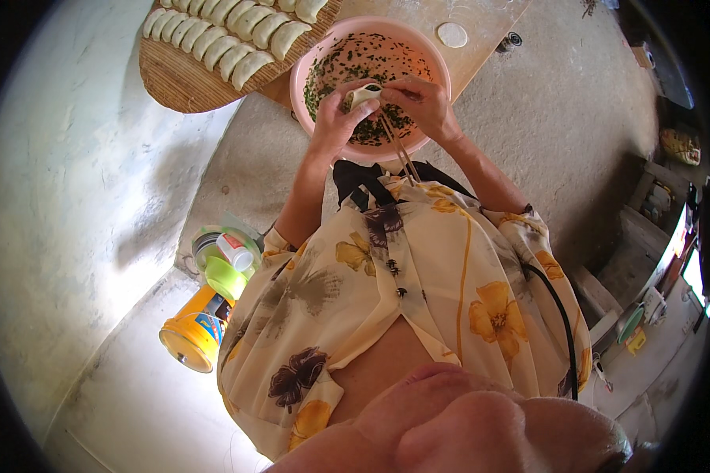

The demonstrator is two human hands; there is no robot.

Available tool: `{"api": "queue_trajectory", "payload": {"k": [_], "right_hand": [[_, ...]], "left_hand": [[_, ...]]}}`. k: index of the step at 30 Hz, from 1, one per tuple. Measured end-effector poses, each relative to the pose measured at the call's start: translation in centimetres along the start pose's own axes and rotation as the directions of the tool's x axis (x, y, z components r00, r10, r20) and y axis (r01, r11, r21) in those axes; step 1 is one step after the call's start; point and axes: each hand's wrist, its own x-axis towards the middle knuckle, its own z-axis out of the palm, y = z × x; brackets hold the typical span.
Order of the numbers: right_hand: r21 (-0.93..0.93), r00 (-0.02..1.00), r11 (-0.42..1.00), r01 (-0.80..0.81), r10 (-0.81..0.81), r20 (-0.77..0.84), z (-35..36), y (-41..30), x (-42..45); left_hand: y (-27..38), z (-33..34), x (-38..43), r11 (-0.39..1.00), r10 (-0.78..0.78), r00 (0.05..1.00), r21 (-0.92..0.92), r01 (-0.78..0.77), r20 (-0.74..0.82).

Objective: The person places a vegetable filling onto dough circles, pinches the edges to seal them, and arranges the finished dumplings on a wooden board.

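Note:
Over a pink plastic basin (299, 88), my left hand (338, 121) cradles a partly folded dumpling (364, 97), its thumb along the near side. Dark green filling shows through an opening at the dumpling's top. The fingertips of my right hand (421, 105) pinch the dumpling's right edge. Chopped green filling (373, 133) lies in the basin and clings to its wall. A pair of wooden chopsticks (399, 145) slants across the near rim; their far ends are below my hands, and I cannot tell what they rest on.
Rows of folded dumplings (251, 70) sit on a round ribbed tray (171, 88) at upper left. A flat dough wrapper (452, 35) lies on the wooden board (473, 59) right of the basin. A yellow bucket (192, 331) and a green bowl (225, 278) stand at lower left, by the wall.

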Motion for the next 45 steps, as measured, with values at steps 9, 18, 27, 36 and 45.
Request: {"api": "queue_trajectory", "payload": {"k": [9, 18, 27, 36, 45], "right_hand": [[-0.227, 0.969, 0.948, 0.225, -0.241, -0.045, 0.0, -0.9, 0.1], [-0.261, 0.924, 0.886, 0.383, -0.368, 0.108, -0.6, -1.3, 1.2], [-0.03, 0.995, 0.994, 0.103, -0.103, -0.008, -0.2, -1.8, 0.9], [-0.25, 0.965, 0.933, 0.259, -0.261, 0.027, -0.9, -1.4, 1.1], [-0.225, 0.918, 0.89, 0.396, -0.383, 0.099, -1.3, -2.2, 1.6]], "left_hand": [[-1.2, -0.8, 0.3, 1.0, 0.025, 1.0, 0.012, -0.025, -0.008], [0.2, -0.2, 0.5, 0.998, 0.028, 0.999, 0.055, -0.029, 0.035], [0.3, 0.0, 0.6, 0.995, 0.035, 0.997, 0.096, -0.041, 0.063], [0.1, 0.0, 1.0, 0.986, 0.083, 0.993, 0.134, -0.095, 0.088], [0.3, 0.1, 1.1, 0.992, 0.047, 0.997, 0.112, -0.055, 0.068]]}}
